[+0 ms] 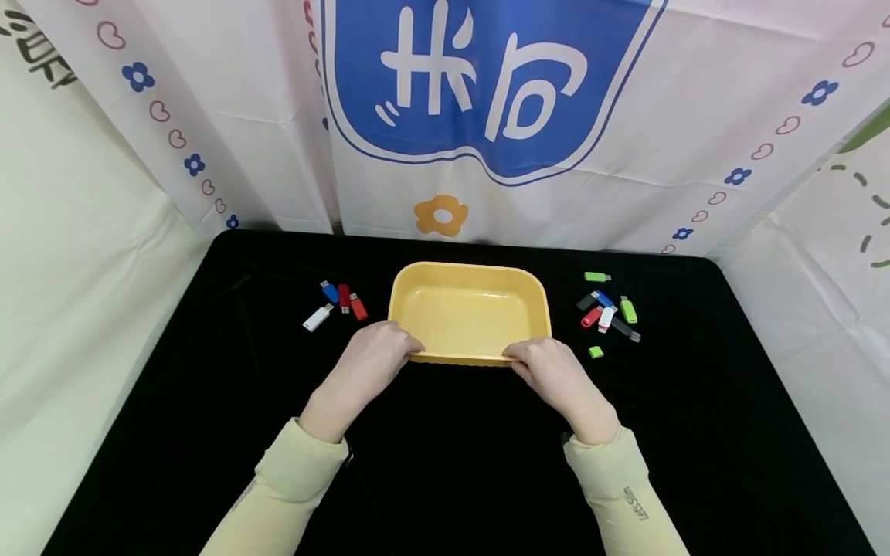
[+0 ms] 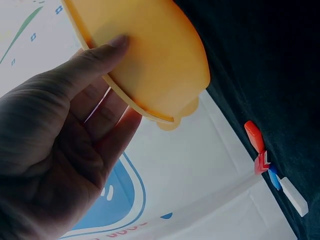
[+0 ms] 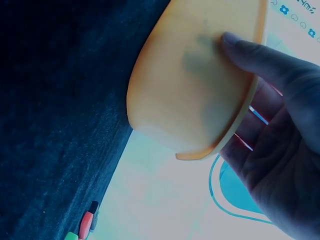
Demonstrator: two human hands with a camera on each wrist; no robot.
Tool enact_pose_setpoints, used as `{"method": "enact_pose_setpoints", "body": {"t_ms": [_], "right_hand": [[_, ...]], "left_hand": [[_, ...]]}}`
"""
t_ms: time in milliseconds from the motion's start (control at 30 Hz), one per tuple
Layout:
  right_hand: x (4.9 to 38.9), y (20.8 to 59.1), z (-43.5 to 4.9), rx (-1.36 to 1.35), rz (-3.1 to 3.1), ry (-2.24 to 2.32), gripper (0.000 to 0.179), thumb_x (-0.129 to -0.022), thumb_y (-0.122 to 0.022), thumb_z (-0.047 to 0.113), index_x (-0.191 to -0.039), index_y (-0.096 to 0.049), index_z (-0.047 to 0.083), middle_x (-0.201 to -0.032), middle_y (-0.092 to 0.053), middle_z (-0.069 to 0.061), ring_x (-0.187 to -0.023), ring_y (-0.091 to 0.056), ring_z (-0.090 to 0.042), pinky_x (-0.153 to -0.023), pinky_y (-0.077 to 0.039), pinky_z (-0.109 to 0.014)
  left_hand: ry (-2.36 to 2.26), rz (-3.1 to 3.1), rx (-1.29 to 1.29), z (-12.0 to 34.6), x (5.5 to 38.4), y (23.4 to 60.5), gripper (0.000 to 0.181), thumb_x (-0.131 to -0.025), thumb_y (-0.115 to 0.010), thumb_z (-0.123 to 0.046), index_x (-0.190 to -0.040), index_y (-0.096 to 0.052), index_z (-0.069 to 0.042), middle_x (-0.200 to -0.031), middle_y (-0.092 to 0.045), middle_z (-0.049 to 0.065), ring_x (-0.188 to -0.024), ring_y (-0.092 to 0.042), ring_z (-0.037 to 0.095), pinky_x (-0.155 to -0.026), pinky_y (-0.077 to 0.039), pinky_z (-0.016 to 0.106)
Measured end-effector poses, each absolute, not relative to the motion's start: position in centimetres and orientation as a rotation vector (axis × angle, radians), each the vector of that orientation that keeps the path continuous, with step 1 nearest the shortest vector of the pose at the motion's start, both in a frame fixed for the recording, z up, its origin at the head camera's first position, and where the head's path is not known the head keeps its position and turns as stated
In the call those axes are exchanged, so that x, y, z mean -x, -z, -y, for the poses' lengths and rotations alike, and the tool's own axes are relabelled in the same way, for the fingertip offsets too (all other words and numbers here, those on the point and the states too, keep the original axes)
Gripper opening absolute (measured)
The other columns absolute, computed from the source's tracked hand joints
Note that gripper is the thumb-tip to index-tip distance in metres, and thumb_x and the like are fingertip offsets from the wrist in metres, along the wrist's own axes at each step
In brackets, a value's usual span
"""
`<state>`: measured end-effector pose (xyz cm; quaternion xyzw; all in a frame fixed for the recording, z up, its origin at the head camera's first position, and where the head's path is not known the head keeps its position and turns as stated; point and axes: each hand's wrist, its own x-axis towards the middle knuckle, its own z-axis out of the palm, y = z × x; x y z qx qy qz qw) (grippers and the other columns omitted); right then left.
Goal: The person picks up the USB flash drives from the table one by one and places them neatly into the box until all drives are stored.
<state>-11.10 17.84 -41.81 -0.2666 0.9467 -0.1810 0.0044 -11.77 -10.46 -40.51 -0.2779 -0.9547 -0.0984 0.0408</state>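
A yellow plastic basin with rounded corners sits on the black table, nothing in it. My left hand grips the near left part of its rim, the thumb against the outer wall and the fingers over the edge, as the left wrist view shows. On the near right part of the rim, my right hand pinches in the same way; its thumb presses the outer wall. Left of the basin lie several USB sticks: a white one, a blue one and red ones.
Right of the basin more USB sticks lie in a loose pile, among them red, white and green ones. Another green stick lies behind them, and a small green piece in front. A printed curtain hangs behind the table.
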Motion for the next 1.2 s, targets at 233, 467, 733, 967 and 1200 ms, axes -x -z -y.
{"method": "enact_pose_setpoints", "body": {"t_ms": [233,467,733,967,1200], "right_hand": [[11.1,41.8,-17.8,0.825,-2.969,0.587,0.012,-0.088,-0.073,0.005,-0.089,-0.076,0.016,-0.084,-0.074,0.006,-0.076,-0.067,-0.01,-0.072,-0.055,-0.035],[11.1,41.9,-17.8,0.829,-2.975,0.588,0.012,-0.088,-0.072,0.004,-0.088,-0.076,0.016,-0.084,-0.074,0.006,-0.075,-0.066,-0.009,-0.071,-0.055,-0.034],[11.1,41.9,-17.8,0.806,-2.967,0.571,0.011,-0.09,-0.072,0.007,-0.089,-0.076,0.017,-0.085,-0.074,0.006,-0.075,-0.065,-0.008,-0.072,-0.055,-0.033],[11.1,41.8,-17.8,0.797,-2.965,0.555,0.01,-0.091,-0.072,0.009,-0.09,-0.076,0.018,-0.085,-0.074,0.006,-0.075,-0.064,-0.009,-0.073,-0.055,-0.034],[11.1,41.9,-17.8,0.816,-2.963,0.563,0.008,-0.09,-0.073,0.009,-0.091,-0.077,0.015,-0.085,-0.074,0.004,-0.075,-0.065,-0.009,-0.072,-0.055,-0.034]], "left_hand": [[0.501,3.024,0.847,10.8,11.9,40.0,0.021,-0.082,-0.082,-0.011,-0.101,-0.08,-0.019,-0.099,-0.077,-0.002,-0.09,-0.071,0.017,-0.079,-0.059,0.034],[0.727,3.027,0.769,11.7,12.3,39.3,0.018,-0.091,-0.074,-0.022,-0.107,-0.078,-0.017,-0.107,-0.077,-0.001,-0.096,-0.072,0.016,-0.08,-0.059,0.035],[0.733,2.892,0.505,14.8,13.8,39.8,0.016,-0.095,-0.07,-0.02,-0.108,-0.077,-0.015,-0.105,-0.077,0.004,-0.086,-0.071,0.022,-0.073,-0.058,0.041],[0.74,2.874,0.228,17.9,15.1,39.8,0.017,-0.096,-0.065,-0.015,-0.11,-0.073,-0.009,-0.104,-0.074,0.013,-0.09,-0.069,0.031,-0.074,-0.055,0.047],[0.727,2.849,0.135,20.5,15.7,40.7,0.017,-0.094,-0.064,-0.009,-0.108,-0.069,-0.001,-0.101,-0.07,0.019,-0.09,-0.065,0.035,-0.079,-0.051,0.051]]}}
